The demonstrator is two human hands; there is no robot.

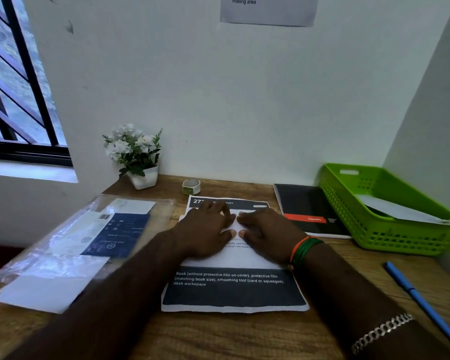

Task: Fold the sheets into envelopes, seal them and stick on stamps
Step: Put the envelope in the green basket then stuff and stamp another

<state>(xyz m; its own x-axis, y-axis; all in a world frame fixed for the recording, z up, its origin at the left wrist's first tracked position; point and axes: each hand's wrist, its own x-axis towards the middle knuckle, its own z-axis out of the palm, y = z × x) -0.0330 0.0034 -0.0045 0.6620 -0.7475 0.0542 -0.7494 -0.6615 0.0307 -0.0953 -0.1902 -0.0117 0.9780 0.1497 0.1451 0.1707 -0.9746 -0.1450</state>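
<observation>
A wooden desk [218, 339] carries a printed sheet [234, 289] at centre; at 9 o'clock a clear plastic packet of papers [70, 245]; at 11 a potted white flower [135, 157]; at 12 a small tape roll [191, 187]; at 2 a black notebook [305, 206] and green basket [379, 229]; at 4 a blue pen [421, 302]

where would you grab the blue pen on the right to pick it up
Take the blue pen round the middle of its barrel, coming from above with the right hand. It lies flat on the desk, slanting away, with bare wood on both sides, so a thumb-and-finger grip across the barrel should fit.
</observation>
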